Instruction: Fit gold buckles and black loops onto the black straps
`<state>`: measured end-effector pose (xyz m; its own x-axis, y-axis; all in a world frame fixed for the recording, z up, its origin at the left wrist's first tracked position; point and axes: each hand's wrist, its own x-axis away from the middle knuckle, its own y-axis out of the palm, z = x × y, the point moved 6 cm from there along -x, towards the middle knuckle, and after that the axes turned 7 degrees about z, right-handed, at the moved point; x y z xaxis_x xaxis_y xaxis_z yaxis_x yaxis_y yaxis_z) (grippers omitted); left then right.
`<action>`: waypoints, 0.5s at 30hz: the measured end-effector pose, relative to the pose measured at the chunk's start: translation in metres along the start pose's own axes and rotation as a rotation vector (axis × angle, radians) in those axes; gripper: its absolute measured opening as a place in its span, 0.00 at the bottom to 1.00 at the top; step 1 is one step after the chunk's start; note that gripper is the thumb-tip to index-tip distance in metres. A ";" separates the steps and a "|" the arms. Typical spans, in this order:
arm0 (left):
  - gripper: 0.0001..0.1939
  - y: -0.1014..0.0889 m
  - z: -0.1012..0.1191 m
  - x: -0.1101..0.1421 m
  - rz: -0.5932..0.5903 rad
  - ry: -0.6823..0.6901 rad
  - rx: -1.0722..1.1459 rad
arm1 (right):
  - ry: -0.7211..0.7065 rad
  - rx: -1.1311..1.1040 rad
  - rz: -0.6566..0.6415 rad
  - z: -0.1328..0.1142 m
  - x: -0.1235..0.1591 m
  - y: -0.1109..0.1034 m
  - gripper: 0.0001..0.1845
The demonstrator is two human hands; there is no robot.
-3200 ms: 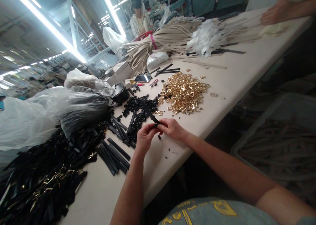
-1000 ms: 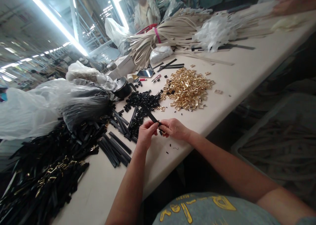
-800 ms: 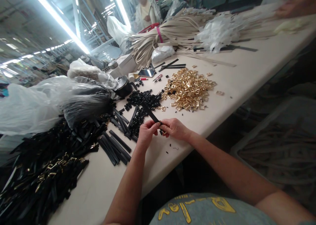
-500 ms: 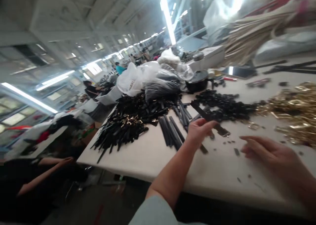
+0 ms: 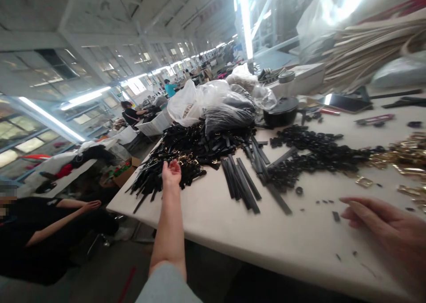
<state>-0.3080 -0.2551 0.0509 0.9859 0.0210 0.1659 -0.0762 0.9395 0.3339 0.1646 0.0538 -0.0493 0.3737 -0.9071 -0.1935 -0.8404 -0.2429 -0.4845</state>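
Left hand (image 5: 172,174) with loosely parted fingers at black straps (image 5: 196,147), right hand (image 5: 379,221) (blurred, grip unclear) near gold buckles (image 5: 408,159).

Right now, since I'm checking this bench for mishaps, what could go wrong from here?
The left hand is at the pile of black straps, which lies close to the table's left edge; a nudge might send some off. The black loops run up against the gold buckles, so they could mix. The right hand might sweep along the loose black scrap beside it.
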 end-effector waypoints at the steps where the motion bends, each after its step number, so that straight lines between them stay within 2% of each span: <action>1: 0.18 -0.001 0.000 -0.004 -0.013 0.001 -0.029 | 0.059 -0.059 -0.055 -0.007 0.002 0.000 0.19; 4: 0.16 0.011 -0.026 0.003 -0.136 -0.006 -0.175 | 0.148 -0.160 -0.065 -0.023 0.003 -0.004 0.22; 8: 0.14 0.052 -0.086 0.039 -0.401 0.046 -0.468 | 0.140 -0.173 -0.085 -0.027 0.004 -0.005 0.27; 12: 0.13 0.099 -0.123 0.069 -0.577 0.191 -0.685 | 0.118 -0.192 -0.099 -0.025 0.007 -0.005 0.27; 15: 0.17 0.138 -0.134 0.083 -0.746 0.423 -1.008 | 0.093 -0.229 -0.115 -0.025 0.008 -0.004 0.28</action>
<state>-0.2164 -0.0780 -0.0141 0.7266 -0.6771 -0.1170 0.4638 0.6089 -0.6436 0.1609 0.0386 -0.0274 0.4428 -0.8943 -0.0638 -0.8654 -0.4077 -0.2912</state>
